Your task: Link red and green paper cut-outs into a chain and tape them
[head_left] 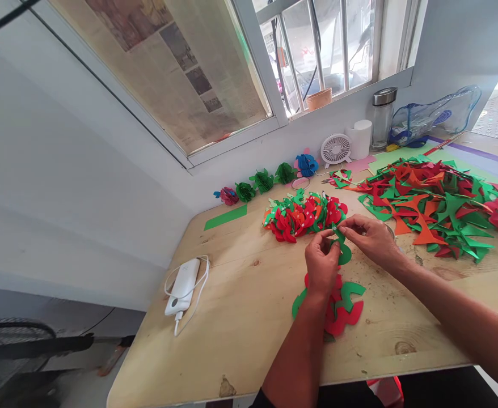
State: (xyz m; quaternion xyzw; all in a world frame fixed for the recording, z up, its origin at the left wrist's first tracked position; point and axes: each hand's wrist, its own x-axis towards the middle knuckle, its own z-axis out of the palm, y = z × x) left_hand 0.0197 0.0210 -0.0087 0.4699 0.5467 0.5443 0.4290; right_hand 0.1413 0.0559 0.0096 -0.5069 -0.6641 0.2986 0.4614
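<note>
My left hand (322, 258) pinches a curved green paper cutout (343, 253) above the table. The fingertips of my right hand (368, 235) are closed on the upper end of the same piece. Beneath my left wrist lie loose red and green paper cutouts (346, 317), partly hidden by my forearm. Just beyond my hands sits a heap of red, green and orange curved paper pieces (295, 218), some with small pale spots. To the right spreads a large pile of red, orange and green paper scraps (431, 198).
A white power bank (185, 286) with its cable lies at the left, near a green paper strip (226, 217). Along the wall stand several folded paper figures (262, 180), a small fan (335, 149), a white roll (361, 139), a glass bottle (383, 122) and a clear pouch (438, 119).
</note>
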